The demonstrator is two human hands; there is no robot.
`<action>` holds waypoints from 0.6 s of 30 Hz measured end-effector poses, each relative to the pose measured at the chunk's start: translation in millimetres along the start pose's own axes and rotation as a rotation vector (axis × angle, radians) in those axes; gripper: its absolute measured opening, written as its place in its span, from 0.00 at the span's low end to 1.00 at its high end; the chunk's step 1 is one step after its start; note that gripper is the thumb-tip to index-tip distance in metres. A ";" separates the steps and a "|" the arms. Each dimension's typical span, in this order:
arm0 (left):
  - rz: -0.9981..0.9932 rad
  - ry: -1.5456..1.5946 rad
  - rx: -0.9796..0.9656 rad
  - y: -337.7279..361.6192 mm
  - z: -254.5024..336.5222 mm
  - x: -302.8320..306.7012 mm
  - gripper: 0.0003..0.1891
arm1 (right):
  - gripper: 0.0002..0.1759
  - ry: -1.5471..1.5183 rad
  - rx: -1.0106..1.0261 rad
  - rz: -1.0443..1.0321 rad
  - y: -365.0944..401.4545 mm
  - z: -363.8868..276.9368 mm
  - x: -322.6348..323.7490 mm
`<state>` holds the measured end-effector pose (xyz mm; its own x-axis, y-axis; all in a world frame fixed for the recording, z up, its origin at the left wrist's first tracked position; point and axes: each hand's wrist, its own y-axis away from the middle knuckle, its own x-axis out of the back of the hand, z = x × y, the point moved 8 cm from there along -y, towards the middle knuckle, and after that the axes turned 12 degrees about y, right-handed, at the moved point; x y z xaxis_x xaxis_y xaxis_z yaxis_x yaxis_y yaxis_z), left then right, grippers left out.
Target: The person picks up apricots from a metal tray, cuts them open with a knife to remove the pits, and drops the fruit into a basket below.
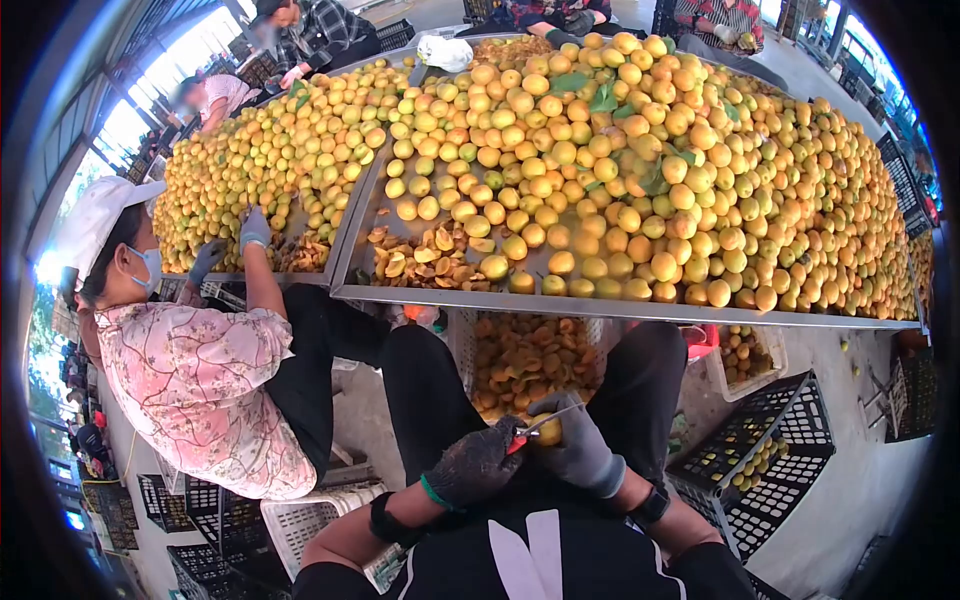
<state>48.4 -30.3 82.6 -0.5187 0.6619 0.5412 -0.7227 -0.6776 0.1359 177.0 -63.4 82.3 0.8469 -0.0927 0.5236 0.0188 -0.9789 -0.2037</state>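
My left hand (470,465), in a dark glove with a green cuff, is closed on the red handle of a small knife (517,441). The blade points right, across the top of a yellow apricot (548,432). My right hand (583,450), in a grey glove, is wrapped round that apricot. Both hands are close together above my lap. Below and beyond them, between my knees, a crate (463,345) holds many cut apricot pieces (530,360). Whether the blade has cut into the apricot cannot be made out.
A metal-edged table (600,308) bears a large heap of whole apricots (640,150) and some cut pieces (425,262). At left sits a co-worker (190,370) with gloved hands on the fruit. A black crate (770,460) stands at right; other people sit across the table.
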 end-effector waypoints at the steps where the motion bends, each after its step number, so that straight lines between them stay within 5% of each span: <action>1: 0.000 0.001 0.002 1.1 -2.5 -1.8 0.20 | 0.29 -0.001 -0.001 -0.002 0.2 -0.8 -0.5; 10: 0.003 -0.006 -0.040 1.3 1.4 -2.7 0.17 | 0.25 0.098 -0.027 0.041 4.7 -13.0 1.2; 16: -0.030 -0.099 -0.238 -10.4 12.6 -1.5 0.15 | 0.25 0.030 -0.094 0.056 10.8 -10.1 2.0; 18: -0.054 -0.191 -0.185 -16.3 19.7 3.8 0.16 | 0.28 -0.726 -0.538 -0.219 25.0 19.7 -30.1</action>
<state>67.3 -23.0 98.8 -0.3945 0.6109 0.6864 -0.8273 -0.5613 0.0241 162.4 -81.5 45.1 0.9819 0.0631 -0.1784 0.1225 -0.9305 0.3451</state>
